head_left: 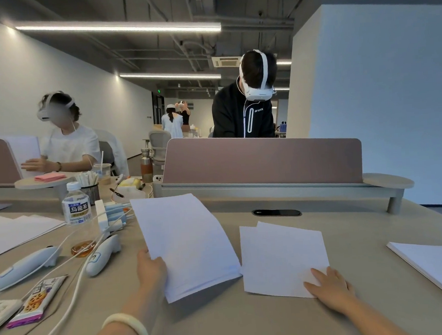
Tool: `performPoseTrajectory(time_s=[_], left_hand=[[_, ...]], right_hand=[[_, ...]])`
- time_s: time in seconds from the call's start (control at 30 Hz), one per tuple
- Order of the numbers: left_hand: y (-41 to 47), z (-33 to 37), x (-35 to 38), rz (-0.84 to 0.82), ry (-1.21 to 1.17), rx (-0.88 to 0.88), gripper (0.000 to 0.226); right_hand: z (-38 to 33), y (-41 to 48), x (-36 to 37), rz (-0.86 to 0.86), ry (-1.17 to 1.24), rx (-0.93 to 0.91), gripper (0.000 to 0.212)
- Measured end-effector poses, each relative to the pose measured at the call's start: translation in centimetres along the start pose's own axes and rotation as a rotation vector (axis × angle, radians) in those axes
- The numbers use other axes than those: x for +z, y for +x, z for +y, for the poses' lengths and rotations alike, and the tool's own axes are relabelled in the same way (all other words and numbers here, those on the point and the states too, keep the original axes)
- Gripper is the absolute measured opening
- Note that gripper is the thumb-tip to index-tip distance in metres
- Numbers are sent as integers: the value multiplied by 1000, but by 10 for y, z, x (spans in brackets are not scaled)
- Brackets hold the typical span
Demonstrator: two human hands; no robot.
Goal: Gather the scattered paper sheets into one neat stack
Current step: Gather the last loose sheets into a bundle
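At a shared office desk (251, 322), my left hand (151, 269) grips the gathered sheaf (186, 245) by its left edge. The thumb lies over the top and the fingers are curled out of sight beneath. The sheaf is tilted up off the surface, I judge so that more paper can be slid under or against it. My right hand (327, 288) lies flat, fingers straight and slightly spread, pressing the near right corner of two loose sheets (281, 257). These overlap askew just beside the sheaf. The press looks meant to pin them so they can be dragged left without fanning apart. A further stack of paper (436, 264) sits at the desk's right edge, well apart from my hands, and more sheets (15, 231) lie at the far left beyond a tea bottle (76, 207) and two white controllers (25, 267). The gathering looks partway done, with the pinned pair next to join the sheaf. Thin sheets may buckle if pushed too fast.
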State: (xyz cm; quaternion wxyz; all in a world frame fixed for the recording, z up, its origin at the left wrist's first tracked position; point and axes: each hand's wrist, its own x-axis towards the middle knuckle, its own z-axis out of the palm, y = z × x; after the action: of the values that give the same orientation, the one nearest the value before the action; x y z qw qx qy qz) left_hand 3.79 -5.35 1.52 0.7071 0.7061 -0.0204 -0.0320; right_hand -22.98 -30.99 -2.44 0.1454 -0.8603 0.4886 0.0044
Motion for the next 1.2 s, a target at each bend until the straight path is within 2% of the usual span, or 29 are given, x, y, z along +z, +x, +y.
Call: performPoseTrajectory(time_s=[0.17,0.33,0.43,0.5,0.57,0.63,0.8,0.9,0.97,1.0,1.03,1.1,1.13,1.2], left_hand=[[2,10,4,-12,-67,19,37],[-10,14,21,-176,-83,41,33],[-24,1,36,-302,45,21,25],[-31,-12,46,-388,183,13,29],[-35,-22,52,-502,419,46,38],[-40,-24,58,-566,537,59,46],[-61,-4,67,-702,256,-156,66],[-63,1,69,-664,68,-269,86],[-59,1,69,-638,-56,-326,96],[-56,-1,68,-630,-81,-359,89],[-56,1,64,-607,-92,-379,72],[-53,4,56,-576,-101,-400,18],[-50,0,54,-551,-104,-400,13],[-44,-1,52,-554,-120,-424,19]], right_hand=[[2,-3,-2,6,53,24,61],[-4,-3,-3,17,49,-3,63],[-11,-5,-1,-15,29,-71,64],[-15,-8,-1,-41,42,-118,63],[-14,-4,-3,-59,214,-130,62],[-13,3,-4,-80,426,-123,56],[-31,1,-8,-194,639,-133,55],[-44,-6,-8,-202,661,-133,69],[-51,-15,-15,-184,664,-137,68],[-54,-21,-20,-180,672,-143,64],[-56,-28,-25,-180,688,-151,60],[-58,-36,-33,-181,729,-161,53],[-58,-39,-34,-183,745,-157,53],[-59,-42,-34,-197,776,-144,53]])
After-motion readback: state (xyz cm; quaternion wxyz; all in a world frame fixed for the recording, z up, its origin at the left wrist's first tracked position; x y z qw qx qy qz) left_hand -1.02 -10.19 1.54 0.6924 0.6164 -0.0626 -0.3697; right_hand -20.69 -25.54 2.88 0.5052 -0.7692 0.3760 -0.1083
